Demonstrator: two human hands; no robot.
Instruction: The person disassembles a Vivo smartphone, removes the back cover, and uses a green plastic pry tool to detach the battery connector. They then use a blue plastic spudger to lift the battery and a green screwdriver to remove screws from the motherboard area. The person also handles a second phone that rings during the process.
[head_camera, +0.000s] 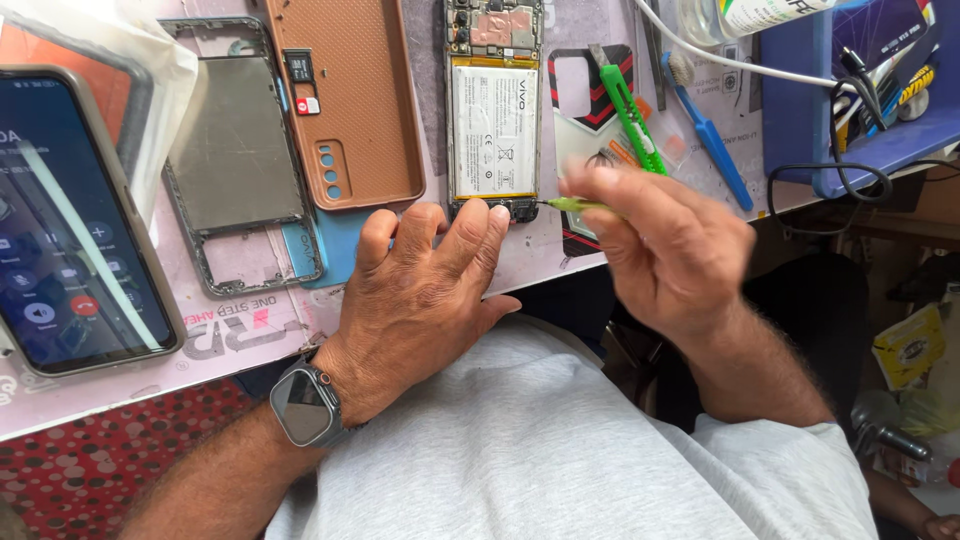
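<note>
Head view: at centre frame the left hand (420, 290) lies flat and slack, its fingertips (497, 214) pressing the bottom edge of the opened phone (493, 110) at top centre. The right hand (665, 250) pinches a thin green screwdriver (570, 204), its tip touching the phone's lower end. An orange case (350, 100) lies just left.

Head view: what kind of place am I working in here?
Most likely a phone repair bench. An opened phone with bare white battery and circuit board lies beside a grey metal mid-frame and a tan textured back cover. The right hand holds a thin green-handled tool.
</note>
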